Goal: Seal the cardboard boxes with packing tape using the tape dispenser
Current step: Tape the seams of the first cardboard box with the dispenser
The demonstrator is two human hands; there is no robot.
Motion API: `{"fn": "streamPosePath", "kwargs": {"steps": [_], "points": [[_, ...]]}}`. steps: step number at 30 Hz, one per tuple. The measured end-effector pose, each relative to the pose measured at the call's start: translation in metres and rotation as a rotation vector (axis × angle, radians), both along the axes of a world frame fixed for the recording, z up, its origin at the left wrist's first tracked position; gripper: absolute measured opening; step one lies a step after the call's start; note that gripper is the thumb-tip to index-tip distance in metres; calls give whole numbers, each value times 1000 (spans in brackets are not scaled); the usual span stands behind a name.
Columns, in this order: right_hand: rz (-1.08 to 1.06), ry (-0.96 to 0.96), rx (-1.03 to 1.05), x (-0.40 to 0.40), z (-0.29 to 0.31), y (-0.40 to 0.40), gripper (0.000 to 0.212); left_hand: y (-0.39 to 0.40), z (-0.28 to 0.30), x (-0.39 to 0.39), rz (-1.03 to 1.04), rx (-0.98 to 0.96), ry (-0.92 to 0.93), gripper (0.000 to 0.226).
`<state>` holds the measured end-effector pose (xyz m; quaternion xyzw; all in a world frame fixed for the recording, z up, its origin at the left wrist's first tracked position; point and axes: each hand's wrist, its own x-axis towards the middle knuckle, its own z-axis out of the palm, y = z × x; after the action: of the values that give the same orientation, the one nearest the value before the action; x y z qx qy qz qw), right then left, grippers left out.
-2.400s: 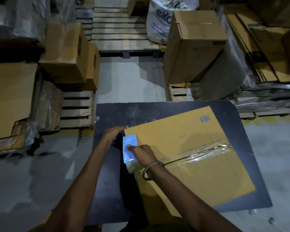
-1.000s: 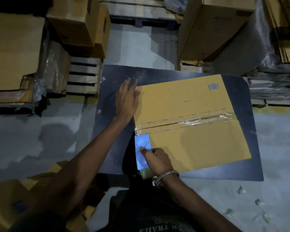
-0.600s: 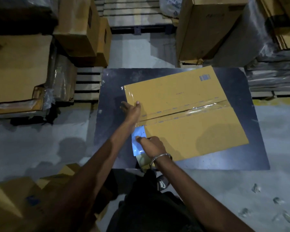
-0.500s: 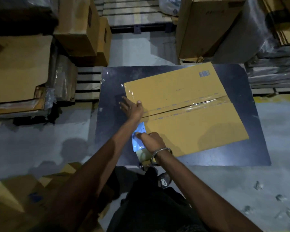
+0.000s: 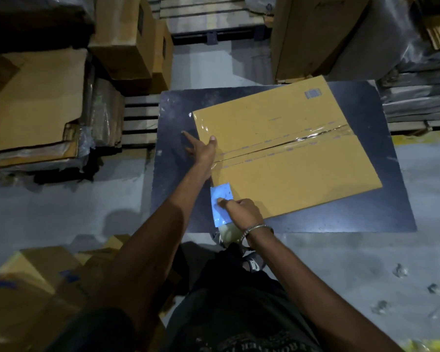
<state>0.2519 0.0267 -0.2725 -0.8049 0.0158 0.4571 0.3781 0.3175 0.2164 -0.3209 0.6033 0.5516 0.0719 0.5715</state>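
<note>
Nearest, the right hand [image 5: 241, 208] grips the blue tape dispenser [image 5: 221, 204] at the box's [image 5: 285, 148] near-left edge. Beyond it, the left hand [image 5: 202, 148] presses flat, fingers straight, on the tape end. The middle seam [image 5: 285, 146] looks taped already; the side edges seemingly remain.

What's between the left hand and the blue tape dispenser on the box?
In the head view, only the box's taped near-left edge separates the left hand and tape dispenser; the left forearm crosses beside it.
</note>
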Motion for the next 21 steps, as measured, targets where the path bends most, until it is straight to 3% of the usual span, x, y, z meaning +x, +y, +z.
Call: {"fn": "streamPosePath", "kwargs": {"steps": [5,8,12,16,21], "points": [[-49,7,25,-2,1,0,52,-30,-16,-42,-170,-66,56,92],[-60,23,44,0,2,-3,52,-43,-26,-66,-332,-90,95,75],[-44,76,67,7,0,-4,49,-40,-25,-71,-390,9,99,57],[-16,87,61,10,0,-4,52,-40,-19,-73,-465,98,140,58],[-23,90,57,12,4,-7,50,-33,-17,-62,-478,72,199,59]]}}
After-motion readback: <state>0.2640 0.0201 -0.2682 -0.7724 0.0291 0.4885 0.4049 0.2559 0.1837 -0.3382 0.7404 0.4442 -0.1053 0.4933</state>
